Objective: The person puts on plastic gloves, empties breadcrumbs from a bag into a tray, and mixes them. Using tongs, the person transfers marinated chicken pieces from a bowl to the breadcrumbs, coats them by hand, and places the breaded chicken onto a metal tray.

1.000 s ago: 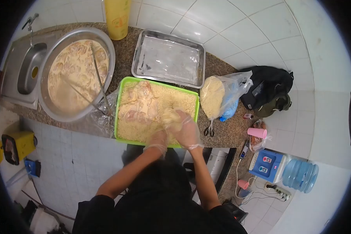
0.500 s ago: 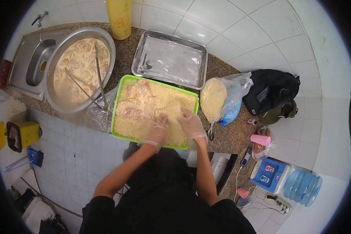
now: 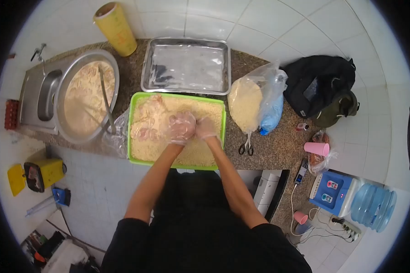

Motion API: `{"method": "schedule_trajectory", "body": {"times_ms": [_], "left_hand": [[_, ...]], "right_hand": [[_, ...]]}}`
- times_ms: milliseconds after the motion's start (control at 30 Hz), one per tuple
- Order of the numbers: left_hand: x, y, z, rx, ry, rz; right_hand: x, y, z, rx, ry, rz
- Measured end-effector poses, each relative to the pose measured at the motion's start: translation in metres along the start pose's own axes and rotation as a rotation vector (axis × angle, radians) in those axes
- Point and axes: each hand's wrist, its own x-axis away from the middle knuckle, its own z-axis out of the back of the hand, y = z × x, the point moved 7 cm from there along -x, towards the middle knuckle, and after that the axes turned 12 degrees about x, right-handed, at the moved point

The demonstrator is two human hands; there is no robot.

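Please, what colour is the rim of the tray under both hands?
The tray rim is bright green; the head view shows it best.

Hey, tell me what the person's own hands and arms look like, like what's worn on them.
The left hand and right hand wear thin, see-through plastic gloves, loose around the wrists. The arms have short black sleeves; the forearms are uncovered.

Blurred right-hand fingers (image 3: 203,124), their hold apparently hidden
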Motion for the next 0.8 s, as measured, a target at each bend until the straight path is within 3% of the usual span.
{"method": "schedule_trajectory", "body": {"times_ms": [67,200,267,367,467,500,567,700,800], "left_hand": [[-0.01,0.012,0.019,-0.072,0.075,-0.024],[-0.025,0.042,0.042,-0.06,0.241,-0.133],[-0.027,0.031,0.003,-0.076,0.157,-0.08],[-0.033,0.026,-0.014,-0.086,0.022,-0.048],[-0.03,0.025,0.001,0.108,0.085,-0.08],[-0.03,0.025,0.011,0.208,0.144,-0.096],[-0.016,0.016,0.046,0.289,0.435,0.0],[0.054,-0.019,0.091,0.385,0.83,0.106],[0.097,-0.048,0.113,0.525,0.85,0.208]], "right_hand": [[0.019,-0.004,0.01,0.161,0.039,0.139],[0.056,0.013,0.027,0.06,0.293,0.098],[0.056,0.027,0.032,0.074,0.352,0.025],[0.06,0.021,0.07,-0.064,0.606,0.176],[0.044,0.014,0.07,0.158,0.454,0.064],[0.032,0.01,0.063,0.255,0.386,0.137],[0.017,0.004,0.04,0.444,0.228,0.254],[0.009,-0.011,0.027,0.354,0.071,0.26],[0.042,-0.033,0.063,0.143,0.092,0.341]]}}
